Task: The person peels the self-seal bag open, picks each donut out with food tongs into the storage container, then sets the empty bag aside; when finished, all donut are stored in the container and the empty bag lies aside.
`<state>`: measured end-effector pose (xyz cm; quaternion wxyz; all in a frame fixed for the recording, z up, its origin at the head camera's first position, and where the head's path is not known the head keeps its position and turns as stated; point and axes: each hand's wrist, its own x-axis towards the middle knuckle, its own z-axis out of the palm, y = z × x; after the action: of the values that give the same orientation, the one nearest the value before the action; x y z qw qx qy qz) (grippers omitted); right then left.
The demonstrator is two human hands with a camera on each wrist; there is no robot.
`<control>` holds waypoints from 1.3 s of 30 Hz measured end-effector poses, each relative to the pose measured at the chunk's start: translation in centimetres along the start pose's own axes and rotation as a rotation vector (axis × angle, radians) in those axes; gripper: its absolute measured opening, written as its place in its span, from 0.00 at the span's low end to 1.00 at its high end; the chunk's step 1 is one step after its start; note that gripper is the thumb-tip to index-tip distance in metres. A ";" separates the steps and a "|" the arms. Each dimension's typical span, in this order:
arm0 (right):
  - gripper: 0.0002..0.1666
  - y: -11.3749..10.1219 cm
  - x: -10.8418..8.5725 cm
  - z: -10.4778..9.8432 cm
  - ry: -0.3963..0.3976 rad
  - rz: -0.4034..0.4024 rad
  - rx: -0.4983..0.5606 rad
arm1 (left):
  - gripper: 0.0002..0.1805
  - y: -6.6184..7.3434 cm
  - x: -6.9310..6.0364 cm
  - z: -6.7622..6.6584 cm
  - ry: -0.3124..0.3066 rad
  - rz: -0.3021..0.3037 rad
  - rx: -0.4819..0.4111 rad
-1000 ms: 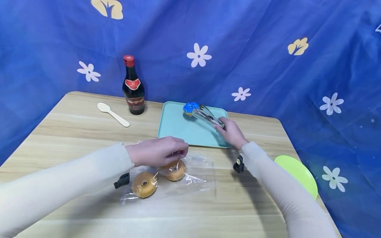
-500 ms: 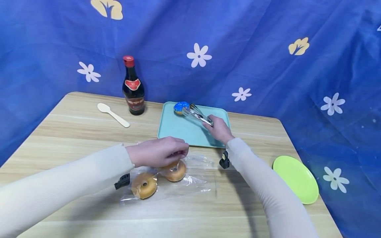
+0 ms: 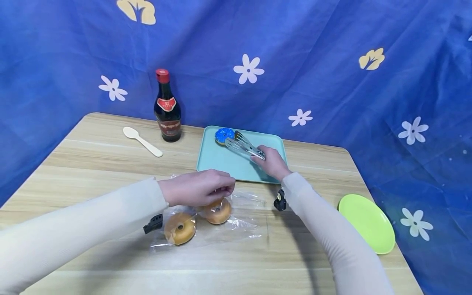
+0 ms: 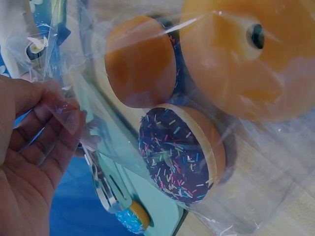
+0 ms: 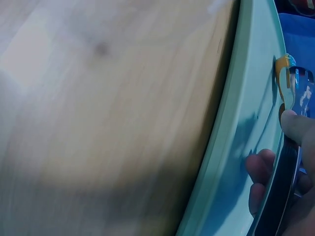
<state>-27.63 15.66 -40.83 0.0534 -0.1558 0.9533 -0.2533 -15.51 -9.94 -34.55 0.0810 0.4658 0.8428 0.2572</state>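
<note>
My left hand (image 3: 200,188) pinches the edge of a clear plastic bag (image 3: 245,229). Inside the bag lie several doughnuts; the left wrist view shows one with dark icing and sprinkles (image 4: 172,162) beside a plain-sided doughnut (image 4: 140,64). My right hand (image 3: 272,162) grips metal food tongs (image 3: 253,151) over the pale teal tray (image 3: 221,159). A blue-iced doughnut (image 3: 220,132) lies flat at the tray's back left. The tongs' arms stand spread just to its right, apparently clear of it. In the right wrist view, the thumb lies along the tongs (image 5: 288,162).
A dark sauce bottle (image 3: 169,114) with a red cap stands left of the tray. Further left lies a cream spoon (image 3: 144,143). A lime-green plate (image 3: 366,223) rests near the table's right edge. A blue patterned cloth (image 3: 206,49) hangs behind the table.
My right hand has carried the blue doughnut left across the tray with the tongs. The doughnut now lies flat and the tongs have spread. My left hand has stayed put.
</note>
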 end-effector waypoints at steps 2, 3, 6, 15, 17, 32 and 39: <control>0.29 0.2 -0.1 -0.2 0.002 0.004 -0.006 | 0.10 0.0 0.0 -0.1 -0.003 -0.003 0.003; 0.30 0.3 -0.2 -0.3 0.004 0.006 -0.007 | 0.09 0.0 0.0 -0.1 -0.004 -0.004 0.004; 0.29 0.8 -0.4 -0.5 0.005 0.004 -0.003 | 0.09 0.0 0.1 0.0 -0.009 -0.006 0.000; 0.34 2.1 -2.2 -2.5 0.003 -0.040 0.010 | 0.10 0.0 0.2 0.1 -0.009 0.002 0.001; 0.34 2.3 -3.0 -3.2 0.013 -0.076 0.008 | 0.10 0.0 0.1 0.1 -0.009 -0.001 -0.001; 0.26 5.5 -12.4 -7.8 0.098 -0.361 -0.203 | 0.10 -0.3 0.0 0.2 0.008 -0.010 -0.015; 0.27 7.0 -15.9 -8.7 0.145 -0.583 -0.400 | 0.11 -0.4 0.1 0.2 0.012 -0.016 -0.032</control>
<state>-16.07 30.64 -36.41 -0.1203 -0.4101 0.9008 -0.0769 -15.81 -9.96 -34.93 0.0855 0.4562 0.8427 0.2728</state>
